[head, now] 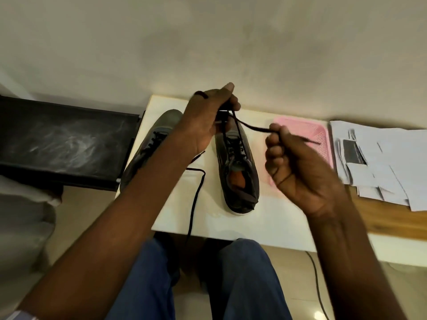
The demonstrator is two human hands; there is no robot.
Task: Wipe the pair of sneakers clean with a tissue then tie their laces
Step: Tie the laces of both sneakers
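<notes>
Both hands are curled around laces: the left hand [208,116], at 12 o'clock, pinches lace above the right sneaker [238,167], while the right hand [293,162], at 3 o'clock, grips the black lace [251,127] end. Both sneakers stand on the white counter [265,218], the left sneaker [152,139] at 9 o'clock, a pink tray [321,137] at 3.

The two sneakers are standing side by side on the white table [265,218], leaving a bare strip between them — though the left forearm [143,192] and a loose lace [196,195] trailing over the near edge are crossing it. The near right corner is lying open. A taut lace [251,127] is spanning the air above the right sneaker [240,179]. A pink tray [321,139] and papers [388,162] are crowding the right side — a black box [64,142] is flanking the left.
</notes>
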